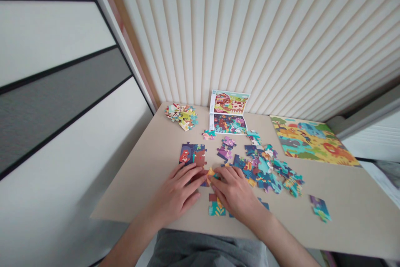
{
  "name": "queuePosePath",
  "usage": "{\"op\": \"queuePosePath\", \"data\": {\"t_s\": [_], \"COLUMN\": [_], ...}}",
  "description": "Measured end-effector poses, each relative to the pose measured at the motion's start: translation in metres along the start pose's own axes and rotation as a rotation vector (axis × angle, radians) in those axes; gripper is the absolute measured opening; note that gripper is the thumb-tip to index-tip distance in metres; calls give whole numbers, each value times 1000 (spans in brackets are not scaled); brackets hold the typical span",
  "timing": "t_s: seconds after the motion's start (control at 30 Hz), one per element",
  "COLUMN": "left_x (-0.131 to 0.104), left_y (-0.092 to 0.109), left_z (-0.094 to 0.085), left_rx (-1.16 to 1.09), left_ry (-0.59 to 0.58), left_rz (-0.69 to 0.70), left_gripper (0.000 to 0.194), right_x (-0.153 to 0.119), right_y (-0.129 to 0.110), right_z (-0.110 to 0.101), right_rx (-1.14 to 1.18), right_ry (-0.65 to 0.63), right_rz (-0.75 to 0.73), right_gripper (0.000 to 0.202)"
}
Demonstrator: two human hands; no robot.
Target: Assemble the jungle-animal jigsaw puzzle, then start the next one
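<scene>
My left hand [180, 192] lies with its fingers stretched over the lower part of a joined block of dark jigsaw pieces [194, 151], which shows a red animal and a brown one. Close beside it, my right hand [236, 190] pinches a small orange and teal puzzle piece [211, 173] at the block's lower right. Whether that piece is locked in cannot be seen under the fingers. Just below my hands is a small teal and red section of puzzle [216, 208], partly covered by my right hand. Loose dark-blue and teal pieces [264, 167] spread out to the right.
A folded picture sheet [229, 113] stands against the pleated screen [200, 38]. At the back left is a heap of puzzle pieces [182, 116]. An assembled yellow animal puzzle [312, 140] lies at the back right. One separate piece [320, 208] is near the right front of the table [137, 175].
</scene>
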State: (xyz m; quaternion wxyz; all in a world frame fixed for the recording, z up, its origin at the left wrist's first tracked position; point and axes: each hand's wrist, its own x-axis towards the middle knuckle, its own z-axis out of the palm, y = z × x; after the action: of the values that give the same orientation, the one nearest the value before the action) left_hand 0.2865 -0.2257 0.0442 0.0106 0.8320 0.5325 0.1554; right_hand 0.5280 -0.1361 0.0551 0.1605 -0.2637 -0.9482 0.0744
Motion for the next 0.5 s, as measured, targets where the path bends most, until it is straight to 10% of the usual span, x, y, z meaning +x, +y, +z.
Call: {"op": "queuePosePath", "data": {"t_s": [0.2,0.5], "left_x": [-10,-7], "left_y": [-8,-11], "left_z": [11,15], "left_rx": [17,57], "left_ry": [228,180], "left_rz": [-266,-274], "left_gripper": [36,43], "right_x": [-26,-67], "right_y": [4,-32], "right_z": [-13,-6], "right_rx": [74,203], "right_ry": [162,215], "right_rz": [126,74], "right_gripper": [30,31]}}
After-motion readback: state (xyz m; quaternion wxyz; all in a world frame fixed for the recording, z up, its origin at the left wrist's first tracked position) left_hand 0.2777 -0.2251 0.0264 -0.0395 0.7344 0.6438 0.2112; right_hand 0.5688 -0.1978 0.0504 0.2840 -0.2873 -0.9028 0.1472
